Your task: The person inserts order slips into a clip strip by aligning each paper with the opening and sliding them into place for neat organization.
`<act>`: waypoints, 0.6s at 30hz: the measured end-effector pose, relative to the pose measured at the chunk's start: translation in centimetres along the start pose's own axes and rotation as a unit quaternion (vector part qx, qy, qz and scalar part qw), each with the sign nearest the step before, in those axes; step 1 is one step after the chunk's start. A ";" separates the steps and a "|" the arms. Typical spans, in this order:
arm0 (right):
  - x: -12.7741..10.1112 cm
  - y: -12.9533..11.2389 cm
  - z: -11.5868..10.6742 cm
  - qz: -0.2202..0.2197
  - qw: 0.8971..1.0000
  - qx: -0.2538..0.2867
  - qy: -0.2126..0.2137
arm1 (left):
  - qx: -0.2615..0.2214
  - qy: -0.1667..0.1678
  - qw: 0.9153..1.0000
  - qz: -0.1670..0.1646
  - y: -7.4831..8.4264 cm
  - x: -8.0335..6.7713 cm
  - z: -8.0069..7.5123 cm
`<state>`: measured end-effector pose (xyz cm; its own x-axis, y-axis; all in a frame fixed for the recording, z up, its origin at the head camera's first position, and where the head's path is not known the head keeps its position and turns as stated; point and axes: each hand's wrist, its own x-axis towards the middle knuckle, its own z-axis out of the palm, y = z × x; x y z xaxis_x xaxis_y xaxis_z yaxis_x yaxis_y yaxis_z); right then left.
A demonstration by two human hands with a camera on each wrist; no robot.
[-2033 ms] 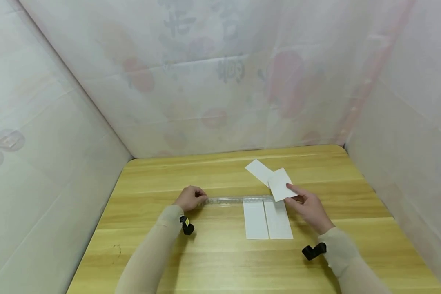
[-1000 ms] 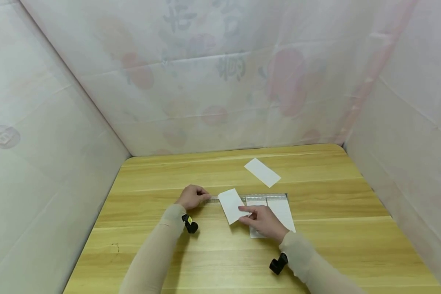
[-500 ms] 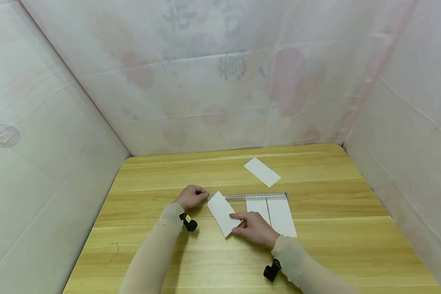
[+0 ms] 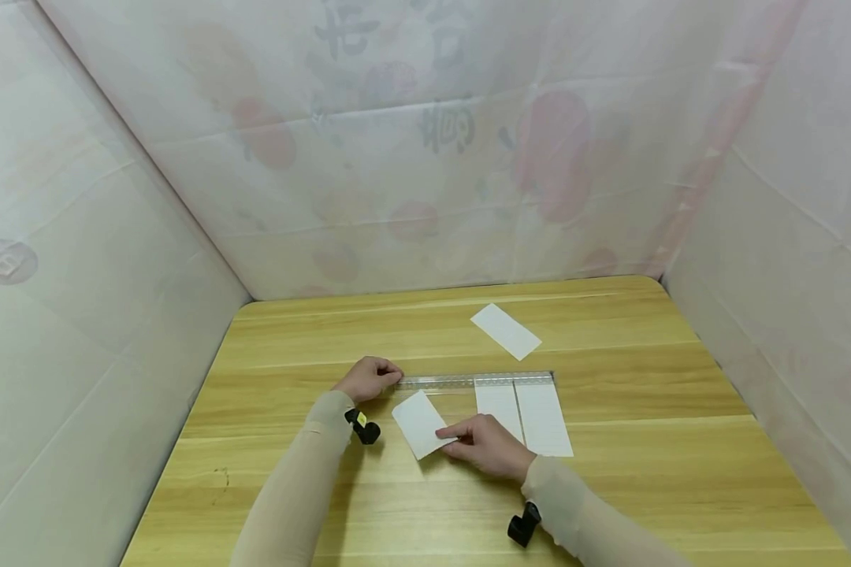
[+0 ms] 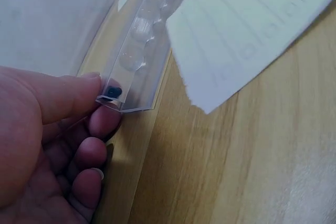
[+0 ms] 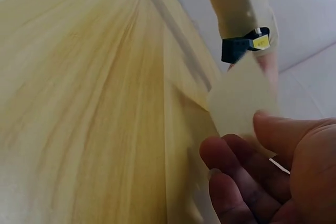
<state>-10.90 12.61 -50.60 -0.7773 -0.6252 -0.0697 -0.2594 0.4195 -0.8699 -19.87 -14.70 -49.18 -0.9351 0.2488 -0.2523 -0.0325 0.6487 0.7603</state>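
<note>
Fingers (image 6: pixel 231 156) and thumb of the right hand (image 4: pixel 484 447) pinch the loose paper slip (image 4: pixel 418 423), which has travelled over 2 seconds from the far right of the wooden table (image 4: pixel 610 488) down to the left of the 2 aligned slips (image 4: pixel 525 419). Meanwhile the left hand (image 4: pixel 366 379) stays curled on the end of the clear ruler (image 4: pixel 468 383). Judging by this, a third slip is about to butt against the ruler, while 1 more slip (image 4: pixel 505 331) waits farther back.

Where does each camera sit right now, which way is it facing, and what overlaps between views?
Head: above, looking forward and down at the table; both forearms show.
Left wrist: close behind the left hand, which pinches the clear ruler by its end.
Right wrist: behind the right hand, facing the left forearm.
Shared: all three show the held paper slip.
</note>
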 end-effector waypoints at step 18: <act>0.1 -0.5 0.3 0.006 1.000 -0.010 0.023 | -0.005 -0.003 1.000 -0.001 0.0 -0.1 0.0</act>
<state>-10.65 12.17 -50.37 -0.8051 -0.5904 -0.0569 -0.2615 0.4394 -0.8594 -19.80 -14.71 -49.23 -0.9332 0.2519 -0.2565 -0.0369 0.6424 0.7655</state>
